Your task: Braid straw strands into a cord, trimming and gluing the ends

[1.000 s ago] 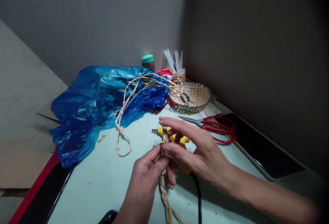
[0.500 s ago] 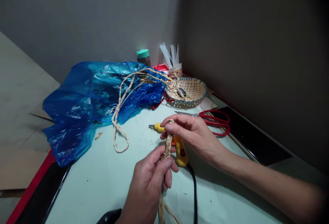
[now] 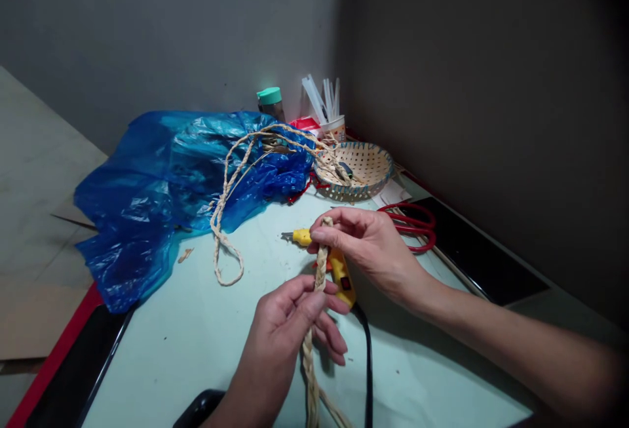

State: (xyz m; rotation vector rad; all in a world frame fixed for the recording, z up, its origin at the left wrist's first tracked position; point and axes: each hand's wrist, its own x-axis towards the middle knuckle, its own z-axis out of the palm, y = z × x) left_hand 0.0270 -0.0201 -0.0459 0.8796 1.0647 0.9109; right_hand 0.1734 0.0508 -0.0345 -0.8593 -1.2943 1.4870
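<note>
A braided straw rope (image 3: 321,269) stands nearly upright between my hands above the pale green table (image 3: 206,343). My right hand (image 3: 366,244) pinches its top end with thumb and fingers. Lower down, my left hand (image 3: 289,330) grips the braid between thumb and forefinger, the other fingers loosely curled. Below my left hand the braid runs down out of view. A yellow glue gun (image 3: 339,271) with a black cord lies on the table just behind the braid.
A blue plastic bag (image 3: 162,185) with a long loop of braided rope (image 3: 228,218) over it lies at the left. A woven basket (image 3: 361,169), red scissors (image 3: 415,225), a cup of glue sticks (image 3: 331,120) and a green-capped bottle (image 3: 270,101) stand by the walls.
My right hand has closed on the braid's top end and lifted it. My left hand slid lower on the braid, which now stands straighter.
</note>
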